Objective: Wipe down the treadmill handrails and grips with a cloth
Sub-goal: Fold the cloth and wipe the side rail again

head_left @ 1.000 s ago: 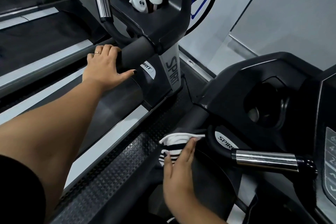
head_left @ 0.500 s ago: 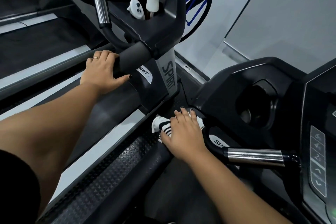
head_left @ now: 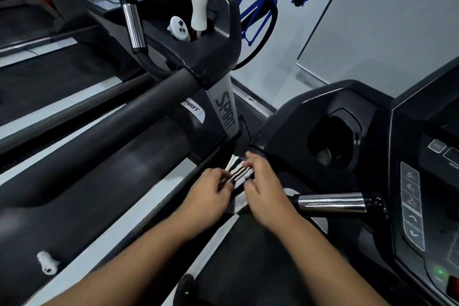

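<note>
Hands together, left hand [head_left: 211, 190], right hand [head_left: 264, 182], fingers curled on a soft striped cloth [head_left: 239, 171] beside the chrome grip [head_left: 330, 203].

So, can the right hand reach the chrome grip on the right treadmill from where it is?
Probably yes: the right hand lies close beside the chrome grip, with nothing between them. It and the left hand seem to hold the striped cloth.

Chrome grip [head_left: 330, 202]: free passage lies nearer than it, over the belt [head_left: 248, 256]. Cup-holder housing [head_left: 330, 117] blocks beyond it; keypad panel [head_left: 411, 204] blocks its right.
</note>
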Available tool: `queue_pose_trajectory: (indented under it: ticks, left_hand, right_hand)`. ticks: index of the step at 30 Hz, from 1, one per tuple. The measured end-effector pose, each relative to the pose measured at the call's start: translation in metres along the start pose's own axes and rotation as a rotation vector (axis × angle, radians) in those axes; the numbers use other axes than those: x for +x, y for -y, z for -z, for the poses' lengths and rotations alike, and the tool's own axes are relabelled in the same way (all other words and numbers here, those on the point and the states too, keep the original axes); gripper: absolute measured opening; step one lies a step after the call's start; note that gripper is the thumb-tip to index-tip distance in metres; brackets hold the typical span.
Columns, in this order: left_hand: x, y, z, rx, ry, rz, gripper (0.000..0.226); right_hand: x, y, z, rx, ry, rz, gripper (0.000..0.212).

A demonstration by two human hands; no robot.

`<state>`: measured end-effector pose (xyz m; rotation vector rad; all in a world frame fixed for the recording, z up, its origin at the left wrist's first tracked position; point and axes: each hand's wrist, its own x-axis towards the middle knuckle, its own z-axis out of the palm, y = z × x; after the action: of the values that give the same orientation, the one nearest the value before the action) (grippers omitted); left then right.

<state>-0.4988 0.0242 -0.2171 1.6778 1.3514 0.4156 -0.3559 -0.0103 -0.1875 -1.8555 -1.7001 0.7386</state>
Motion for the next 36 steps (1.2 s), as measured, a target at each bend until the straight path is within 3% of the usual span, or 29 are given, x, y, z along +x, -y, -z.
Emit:
queue_pose_trajectory:
  ticks: [3, 6, 9, 13, 15, 19, 23, 25, 28, 31, 36]
  left_hand:
    - [-0.002, -0.005, -0.019, 0.217, -0.026, -0.076, 0.056]
    - [0.028, -0.018, -0.038, 0.436, 0.017, -0.012, 0.069]
    - [0.067, -0.041, -0.047, 0.439, 0.059, 0.060, 0.076]
    - [0.096, -0.053, -0.040, 0.316, 0.101, 0.043, 0.086]
    - [0.106, -0.044, -0.030, 0.130, 0.209, 0.097, 0.093]
    - [0.115, -0.025, -0.019, -0.354, 0.450, 0.221, 0.077]
    - [0.112, -0.020, -0.021, -0.488, 0.586, 0.306, 0.082]
    - [0.106, -0.023, -0.019, -0.449, 0.517, 0.324, 0.085]
    - [0.088, -0.017, -0.017, -0.411, 0.430, 0.279, 0.062]
    - [0.067, 0.000, -0.015, -0.286, 0.310, 0.307, 0.089]
    - [0.021, 0.012, -0.027, 0.168, 0.080, 0.116, 0.052]
  right_hand:
    - [-0.011, 0.001, 0.030, 0.045, -0.173, 0.047, 0.033]
    - [-0.020, -0.001, 0.048, 0.103, -0.303, 0.049, 0.029]
    - [-0.030, -0.004, 0.055, 0.137, -0.355, 0.023, 0.029]
    - [-0.044, -0.006, 0.057, 0.224, -0.336, -0.023, 0.030]
    - [-0.048, -0.008, 0.055, 0.258, -0.338, -0.044, 0.031]
    - [-0.051, -0.008, 0.051, 0.327, -0.324, -0.092, 0.033]
    - [-0.052, -0.007, 0.050, 0.455, -0.260, -0.139, 0.028]
    - [-0.053, -0.007, 0.051, 0.516, -0.244, -0.156, 0.025]
    - [-0.051, -0.008, 0.052, 0.540, -0.252, -0.179, 0.024]
    - [-0.046, -0.008, 0.056, 0.546, -0.258, -0.183, 0.025]
    - [-0.037, -0.005, 0.058, 0.567, -0.299, -0.181, 0.025]
